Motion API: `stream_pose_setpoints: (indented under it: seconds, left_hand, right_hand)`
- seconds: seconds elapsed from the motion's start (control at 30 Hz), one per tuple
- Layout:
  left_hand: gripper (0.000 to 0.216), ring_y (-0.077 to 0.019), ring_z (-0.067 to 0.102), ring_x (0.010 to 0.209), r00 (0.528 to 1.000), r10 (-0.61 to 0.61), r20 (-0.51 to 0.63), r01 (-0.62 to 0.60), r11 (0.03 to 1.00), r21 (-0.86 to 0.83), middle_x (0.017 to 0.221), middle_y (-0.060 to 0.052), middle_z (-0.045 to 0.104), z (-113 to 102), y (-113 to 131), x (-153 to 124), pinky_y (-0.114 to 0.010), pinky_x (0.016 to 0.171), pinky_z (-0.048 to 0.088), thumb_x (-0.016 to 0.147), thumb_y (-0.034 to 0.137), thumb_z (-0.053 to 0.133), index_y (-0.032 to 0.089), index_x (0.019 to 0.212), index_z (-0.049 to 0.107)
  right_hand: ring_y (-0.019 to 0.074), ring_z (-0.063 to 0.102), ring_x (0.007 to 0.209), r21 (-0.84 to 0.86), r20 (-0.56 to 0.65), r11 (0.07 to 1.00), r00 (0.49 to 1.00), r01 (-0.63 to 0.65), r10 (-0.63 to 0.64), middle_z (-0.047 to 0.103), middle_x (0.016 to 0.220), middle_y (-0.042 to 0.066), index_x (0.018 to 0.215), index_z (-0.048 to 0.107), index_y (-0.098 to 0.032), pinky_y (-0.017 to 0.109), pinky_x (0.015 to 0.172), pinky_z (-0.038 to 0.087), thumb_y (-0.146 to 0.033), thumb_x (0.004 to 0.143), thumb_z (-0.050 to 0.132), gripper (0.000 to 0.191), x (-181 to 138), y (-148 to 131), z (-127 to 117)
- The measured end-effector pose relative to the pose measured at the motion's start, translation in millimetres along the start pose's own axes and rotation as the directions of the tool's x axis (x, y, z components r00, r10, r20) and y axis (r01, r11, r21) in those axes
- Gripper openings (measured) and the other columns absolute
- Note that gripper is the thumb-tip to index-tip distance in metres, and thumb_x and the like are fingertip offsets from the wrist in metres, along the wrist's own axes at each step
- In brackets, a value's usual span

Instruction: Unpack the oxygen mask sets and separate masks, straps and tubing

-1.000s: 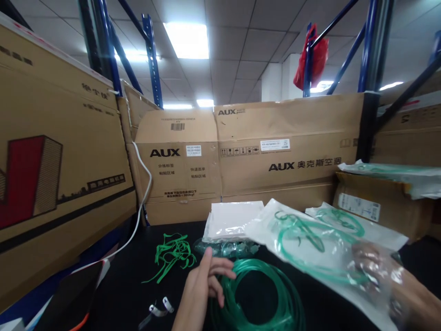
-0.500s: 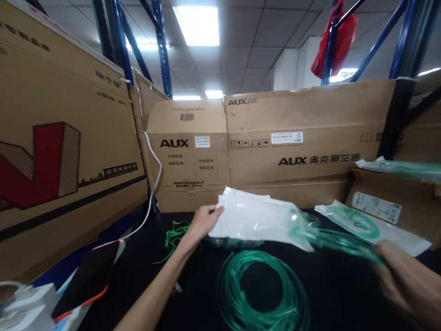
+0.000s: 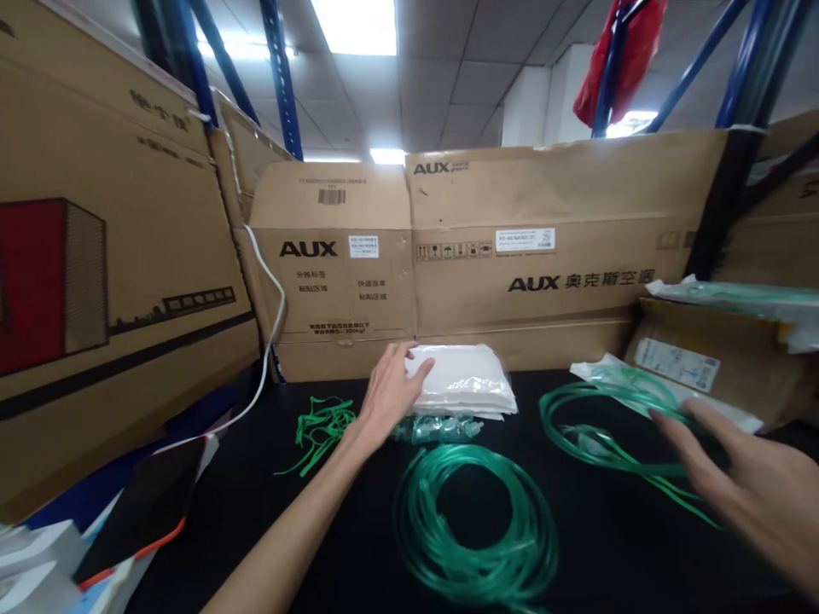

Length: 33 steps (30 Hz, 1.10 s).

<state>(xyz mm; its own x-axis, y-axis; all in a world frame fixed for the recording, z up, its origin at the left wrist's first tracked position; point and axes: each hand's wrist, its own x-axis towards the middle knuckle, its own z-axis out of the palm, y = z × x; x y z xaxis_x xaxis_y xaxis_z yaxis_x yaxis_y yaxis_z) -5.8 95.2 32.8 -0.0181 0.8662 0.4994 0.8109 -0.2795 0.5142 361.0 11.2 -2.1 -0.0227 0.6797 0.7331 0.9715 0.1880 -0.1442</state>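
The green tubing loop [image 3: 627, 466] is at the right hand [image 3: 717, 452], whose blurred grip I cannot tell is pinching. Leftward, a green coil [image 3: 473, 571] lies on the tabletop [image 3: 614, 546]; behind it, the left hand [image 3: 390, 384], fingers spread, touches white packets [image 3: 470, 375].

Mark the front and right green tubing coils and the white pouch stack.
Front green tubing coil [image 3: 470, 573]: head view, near arc.
Right green tubing coil [image 3: 549, 418]: head view, left arc.
White pouch stack [image 3: 459, 377]: head view, top face.
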Motion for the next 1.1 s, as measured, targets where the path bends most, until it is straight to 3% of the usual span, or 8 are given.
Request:
stream_pose_setpoints:
  seconds: [0.1,0.2,0.37,0.47,0.57,0.7,0.83,1.1]
  left_hand:
    - [0.049,-0.0149,0.065,0.082,0.963,0.235,0.135,-0.223,0.97,-0.1,0.124,-0.001,0.062,-1.3,46.5,-20.6,-0.033,0.092,0.052,0.091,0.05,0.066,0.029,0.134,0.056]
    - [0.065,-0.0233,0.068,0.095,0.824,0.527,0.211,-0.494,0.849,-0.189,0.137,-0.007,0.056,5.7,89.8,-31.3,-0.037,0.086,0.055,0.087,0.05,0.07,0.028,0.144,0.047]
    - [0.026,-0.0249,0.071,0.089,0.715,0.665,0.217,-0.638,0.747,-0.19,0.103,-0.006,0.073,19.3,118.3,-26.2,-0.037,0.079,0.057,0.091,0.019,0.065,0.02,0.116,0.07]
    - [0.018,-0.0212,0.07,0.093,0.742,0.655,0.146,-0.616,0.751,-0.239,0.101,-0.004,0.075,15.0,107.5,-23.0,-0.033,0.084,0.055,0.093,0.018,0.064,0.02,0.11,0.072]
    - [0.015,-0.019,0.069,0.091,0.814,0.581,0.031,-0.553,0.789,-0.269,0.099,-0.003,0.075,4.3,88.6,-25.9,-0.032,0.083,0.054,0.096,0.021,0.062,0.021,0.107,0.073]
    - [0.016,-0.0187,0.067,0.09,0.895,0.431,-0.113,-0.445,0.848,-0.289,0.097,-0.003,0.073,-5.9,66.4,-36.6,-0.032,0.082,0.051,0.094,0.015,0.064,0.02,0.106,0.074]
    - [0.02,-0.0164,0.061,0.078,0.931,0.316,-0.183,-0.36,0.88,-0.311,0.085,-0.001,0.067,-6.0,52.6,-46.6,-0.03,0.073,0.049,0.093,0.015,0.064,0.022,0.107,0.077]
    - [0.017,-0.0126,0.06,0.065,0.966,0.214,-0.142,-0.255,0.861,-0.44,0.083,0.0,0.06,-0.8,40.2,-59.0,-0.024,0.057,0.052,0.094,0.03,0.065,0.023,0.1,0.08]
  right_hand:
    - [0.0371,0.068,0.05,0.044,0.025,0.999,1.0,-0.008,0.006,0.068,0.058,0.007,0.092,0.055,-0.028,0.038,0.044,0.046,-0.059,0.094,0.034,0.037,14.5,-26.7,-2.5]
    - [0.0347,0.068,0.053,0.093,0.031,0.993,0.997,0.072,-0.075,0.069,0.063,0.008,0.09,0.057,-0.028,0.037,0.045,0.046,-0.063,0.093,0.035,0.041,22.2,-47.3,-0.9]
    - [0.0293,0.072,0.067,0.261,-0.007,0.947,0.981,0.189,-0.194,0.076,0.096,0.009,0.099,0.064,-0.029,0.037,0.054,0.053,-0.063,0.091,0.048,0.038,24.8,-62.4,-11.2]
    - [0.027,0.071,0.063,0.341,0.048,0.931,0.987,0.129,-0.155,0.074,0.113,0.009,0.119,0.064,-0.032,0.039,0.052,0.057,-0.069,0.084,0.058,0.052,21.4,-54.2,-13.7]
    - [0.0337,0.075,0.092,0.465,0.225,0.885,0.963,0.028,-0.148,0.07,0.129,0.008,0.132,0.06,-0.033,0.041,0.067,0.064,-0.063,0.084,0.064,0.057,11.3,-39.6,-5.3]
    - [0.0347,0.058,0.129,0.693,0.449,0.719,0.815,-0.058,-0.367,0.055,0.148,0.005,0.144,0.051,-0.039,0.047,0.098,0.057,-0.052,0.092,0.06,0.055,-5.5,-31.2,6.7]
    - [0.0336,0.042,0.142,0.794,0.473,0.602,0.7,-0.077,-0.535,0.045,0.156,0.005,0.149,0.044,-0.039,0.054,0.113,0.039,-0.049,0.096,0.054,0.055,-11.3,-39.7,16.0]
    - [0.0284,0.046,0.141,0.649,0.355,0.726,0.754,0.227,-0.553,0.048,0.153,0.007,0.134,0.056,-0.033,0.049,0.115,0.042,-0.035,0.1,0.052,0.035,-12.6,-62.3,53.9]
